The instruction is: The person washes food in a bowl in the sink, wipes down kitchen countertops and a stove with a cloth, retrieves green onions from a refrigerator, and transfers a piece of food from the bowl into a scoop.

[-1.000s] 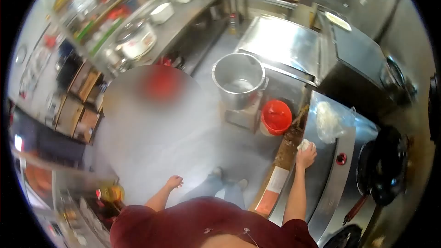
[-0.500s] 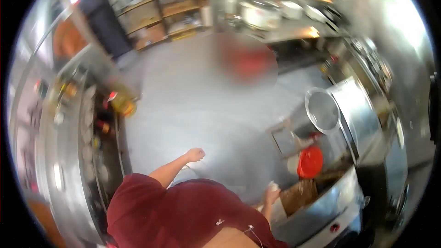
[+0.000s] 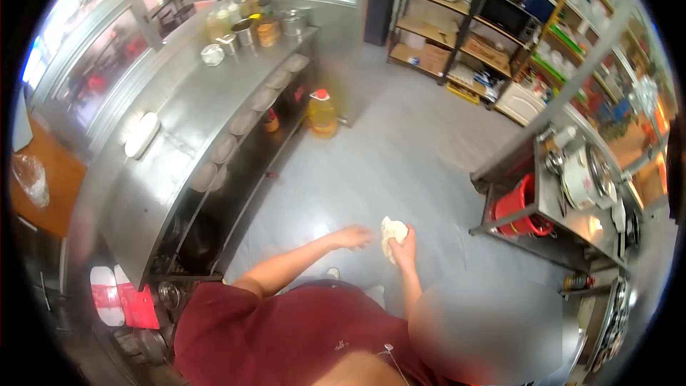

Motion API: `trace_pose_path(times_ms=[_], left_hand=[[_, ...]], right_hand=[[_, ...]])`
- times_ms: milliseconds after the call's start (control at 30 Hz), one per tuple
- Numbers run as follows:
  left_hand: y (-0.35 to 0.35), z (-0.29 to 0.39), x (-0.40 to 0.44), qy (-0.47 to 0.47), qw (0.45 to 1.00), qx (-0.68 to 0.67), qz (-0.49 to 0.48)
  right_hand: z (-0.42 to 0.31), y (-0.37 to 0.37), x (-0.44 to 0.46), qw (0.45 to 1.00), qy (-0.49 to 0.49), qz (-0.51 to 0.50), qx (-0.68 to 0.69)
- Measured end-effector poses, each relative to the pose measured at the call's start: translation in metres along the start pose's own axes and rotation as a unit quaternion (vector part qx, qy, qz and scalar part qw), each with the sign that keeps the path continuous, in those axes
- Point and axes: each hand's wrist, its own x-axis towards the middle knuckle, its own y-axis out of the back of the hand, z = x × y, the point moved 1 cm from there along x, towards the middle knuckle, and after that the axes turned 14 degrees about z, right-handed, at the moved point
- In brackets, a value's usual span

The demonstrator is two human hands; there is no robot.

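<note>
In front of my body, my right hand (image 3: 403,244) is closed on a crumpled cream-white cloth (image 3: 391,232), which sticks up and out past the fingers. My left hand (image 3: 351,237) is a short way to its left, fingers stretched toward the cloth, slightly blurred and apart from it. Nothing shows in the left hand. Both hands are above the grey floor (image 3: 336,193).
A long steel counter (image 3: 171,129) on the left bears a white oblong dish (image 3: 142,135), jars and pots. Beyond its shelf stands a yellow oil jug (image 3: 323,116). On the right, a red bucket (image 3: 516,207) sits under a steel table holding a large pot (image 3: 582,179).
My view has swung left, toward the long counter. The right hand has come up with the cloth in front of my body, and the hands are now close together.
</note>
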Motion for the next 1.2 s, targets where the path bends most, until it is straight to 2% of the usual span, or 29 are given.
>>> trace_pose_path(times_ms=[33,133,233,333,433,467,533,633,733,800,833,867,900,933,967,1000,1100,1133,1167,1200], left_hand=[[0.011,0.010,0.003,0.030,0.999,-0.027,-0.005],[0.029,0.030,0.023,0.030,0.992,-0.116,0.026],[0.052,0.023,0.064,0.009,0.992,-0.118,0.050],[0.082,0.026,0.100,-0.044,0.968,-0.213,0.127],[0.128,0.040,0.130,-0.084,0.954,-0.204,0.201],[0.150,0.043,0.136,-0.075,0.952,-0.196,0.221],[0.189,0.049,0.145,-0.061,0.945,-0.191,0.257],[0.257,0.021,0.163,-0.005,0.886,-0.245,0.393],[0.339,0.004,0.145,-0.002,0.798,-0.370,0.476],[0.400,-0.016,0.127,-0.008,0.730,-0.452,0.513],[0.430,-0.023,0.117,-0.013,0.693,-0.491,0.528],[0.464,-0.034,0.112,-0.032,0.657,-0.474,0.585],[0.501,-0.050,0.108,0.002,0.615,-0.496,0.613],[0.538,-0.061,0.106,-0.048,0.573,-0.549,0.607],[0.574,-0.072,0.104,-0.094,0.529,-0.599,0.594],[0.612,-0.081,0.101,-0.079,0.504,-0.594,0.621],[0.725,-0.102,0.103,-0.056,0.457,-0.578,0.674],[0.758,-0.107,0.105,-0.030,0.405,-0.574,0.711],[0.788,-0.112,0.111,-0.001,0.354,-0.567,0.744],[0.822,-0.128,0.116,0.027,0.351,-0.557,0.752]], right_hand=[[-0.024,-0.012,0.005,0.998,0.024,-0.033,-0.054],[-0.052,-0.053,0.015,0.955,0.229,-0.036,-0.186],[-0.066,-0.085,0.047,0.936,0.280,-0.054,-0.207],[-0.085,-0.110,0.091,0.928,0.321,-0.121,-0.146],[-0.111,-0.139,0.145,0.919,0.335,-0.201,-0.050],[-0.123,-0.152,0.165,0.927,0.262,-0.267,0.033],[-0.148,-0.166,0.207,0.898,0.105,-0.390,0.178],[-0.163,-0.213,0.261,0.920,0.016,-0.344,0.186],[-0.191,-0.246,0.294,0.923,0.015,-0.348,0.163],[-0.192,-0.272,0.315,0.915,-0.029,-0.380,0.132],[-0.185,-0.284,0.324,0.910,-0.051,-0.395,0.118],[-0.171,-0.299,0.336,0.919,-0.040,-0.380,0.095],[-0.147,-0.314,0.350,0.929,-0.028,-0.362,0.076],[-0.122,-0.324,0.363,0.929,-0.034,-0.354,0.105],[-0.133,-0.323,0.365,0.946,-0.059,-0.318,-0.001],[-0.109,-0.330,0.379,0.949,-0.072,-0.306,0.001],[-0.050,-0.339,0.404,0.944,-0.217,-0.248,-0.028],[-0.037,-0.339,0.400,0.936,-0.272,-0.223,-0.014],[-0.031,-0.338,0.394,0.914,-0.319,-0.230,-0.096],[-0.028,-0.340,0.391,0.884,-0.365,-0.234,-0.174]])
